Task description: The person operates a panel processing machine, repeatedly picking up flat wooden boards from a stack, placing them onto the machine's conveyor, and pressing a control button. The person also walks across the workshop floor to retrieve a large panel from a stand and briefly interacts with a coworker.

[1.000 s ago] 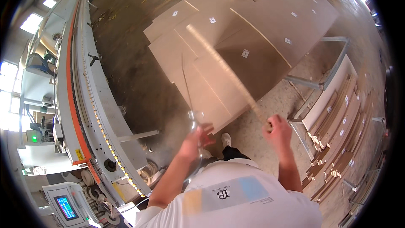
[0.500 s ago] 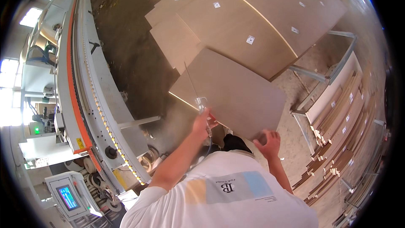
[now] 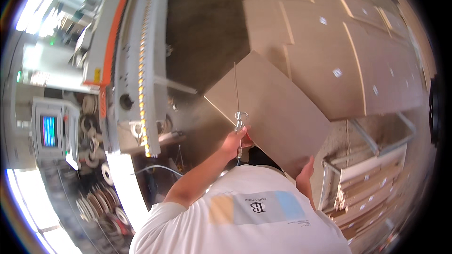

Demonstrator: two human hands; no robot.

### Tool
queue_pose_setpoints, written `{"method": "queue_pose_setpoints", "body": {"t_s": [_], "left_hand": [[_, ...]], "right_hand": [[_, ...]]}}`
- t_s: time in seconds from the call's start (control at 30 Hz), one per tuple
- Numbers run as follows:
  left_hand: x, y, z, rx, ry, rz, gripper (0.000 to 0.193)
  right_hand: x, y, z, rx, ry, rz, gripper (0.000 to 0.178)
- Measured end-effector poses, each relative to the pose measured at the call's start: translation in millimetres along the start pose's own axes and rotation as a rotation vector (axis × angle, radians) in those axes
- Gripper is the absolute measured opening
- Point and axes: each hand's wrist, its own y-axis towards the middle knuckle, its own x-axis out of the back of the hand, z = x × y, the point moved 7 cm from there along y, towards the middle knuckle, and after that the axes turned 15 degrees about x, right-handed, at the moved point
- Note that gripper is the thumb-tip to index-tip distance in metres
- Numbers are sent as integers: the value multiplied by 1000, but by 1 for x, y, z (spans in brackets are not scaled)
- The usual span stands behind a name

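My left hand (image 3: 235, 143) is closed round an air blow gun (image 3: 239, 116) with a long thin metal nozzle. A hose runs down from the gun's lower end, and something red shows beside the fingers. In front of my body a brown rectangular panel (image 3: 278, 103) is held at a slant, with the nozzle over its left part. My right hand (image 3: 306, 169) grips the panel's near right edge; some of its fingers are hidden.
Large brown panels (image 3: 310, 56) with small white labels lie stacked at the far right. A metal frame (image 3: 381, 141) and narrow strips (image 3: 365, 193) stand below them. Along the left runs a long machine (image 3: 115, 28) with a control screen (image 3: 48, 130) and edging rolls (image 3: 96, 200).
The view has swung left, shifting the machine and stacked panels rightward. My right hand has come from open fingers beside the panel to a grip on its edge. The blow gun stays in my left hand.
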Motion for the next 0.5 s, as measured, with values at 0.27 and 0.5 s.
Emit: {"method": "queue_pose_setpoints", "body": {"t_s": [0.27, 0.5], "left_hand": [[161, -101, 30, -181, -70, -124, 47], [312, -172, 63, -257, -310, -202, 47]], "right_hand": [[-152, -66, -9, 138, -36, 320, 61], [-275, -161, -73, 246, -217, 543, 65]]}}
